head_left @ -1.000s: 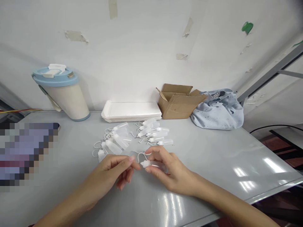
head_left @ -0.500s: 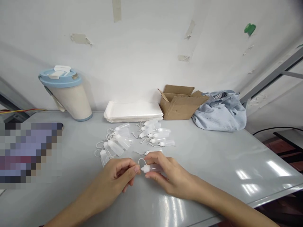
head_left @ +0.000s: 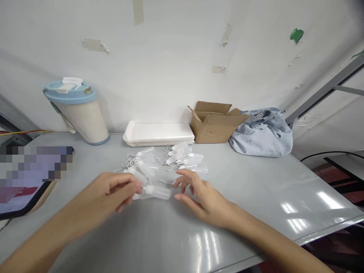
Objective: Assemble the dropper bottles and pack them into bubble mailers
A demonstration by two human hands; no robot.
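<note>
Between thumb and fingers, my left hand [head_left: 121,191] pinches the cap end of a small translucent squeeze bottle [head_left: 159,192], which points to the right. My right hand [head_left: 196,195] is just right of the bottle's base, fingers apart and holding nothing. Behind my hands lie two loose groups of similar bottles with white caps and thin cords, a left group [head_left: 146,168] and a right group [head_left: 187,156]. Part of one more bottle is hidden behind my right fingers.
On the grey table [head_left: 256,197], a stack of white envelopes [head_left: 159,132] lies by the wall beside an open cardboard box [head_left: 217,129]. A light blue cloth bag [head_left: 263,136] sits at right. A lidded tumbler [head_left: 82,113] and a phone [head_left: 31,182] are at left.
My right hand has let go of the bottle and opened. My left hand has moved left and slightly away from me, carrying the bottle by its cap end.
</note>
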